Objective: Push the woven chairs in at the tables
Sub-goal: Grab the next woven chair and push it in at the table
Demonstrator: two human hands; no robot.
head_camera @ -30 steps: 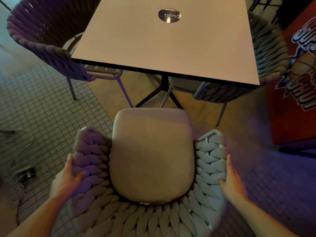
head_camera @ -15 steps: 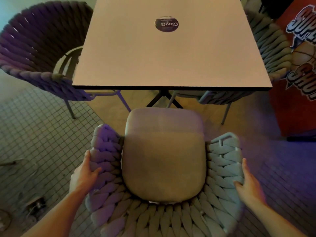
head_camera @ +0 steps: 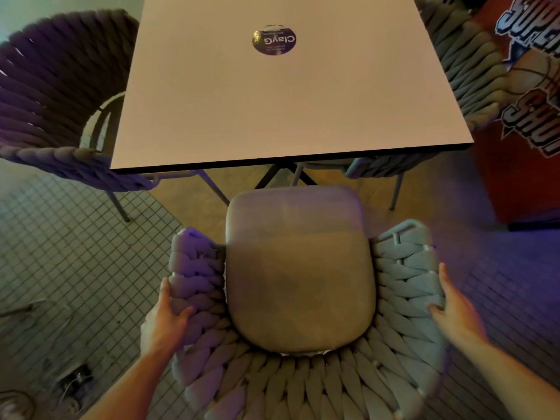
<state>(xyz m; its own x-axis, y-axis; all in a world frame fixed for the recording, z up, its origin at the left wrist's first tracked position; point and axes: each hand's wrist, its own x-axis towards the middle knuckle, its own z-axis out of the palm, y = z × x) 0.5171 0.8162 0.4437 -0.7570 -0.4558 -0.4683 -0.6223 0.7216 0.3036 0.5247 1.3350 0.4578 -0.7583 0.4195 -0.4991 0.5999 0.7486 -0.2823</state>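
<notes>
The woven chair (head_camera: 306, 374) is cut off at the bottom edge, its back rim out of view. The left hand (head_camera: 165, 322) and right hand (head_camera: 454, 313) each clasp an armrest, fingers outside, thumb hooked over the weave. The seat cushion (head_camera: 298, 268) stops just short of the tabletop's (head_camera: 288, 95) near edge, which hides most of two side chairs.

The scene is dim, with mixed colour casts — warm orange across the table top (head_camera: 288, 95) and the floor under it, violet along the left and right edges, greenish at the upper left corner. A round sticker (head_camera: 274, 40) catches a small glare. Wide-angle bending curves the table edges and stretches the corners — detail is soft throughout, the lower left blurred.
</notes>
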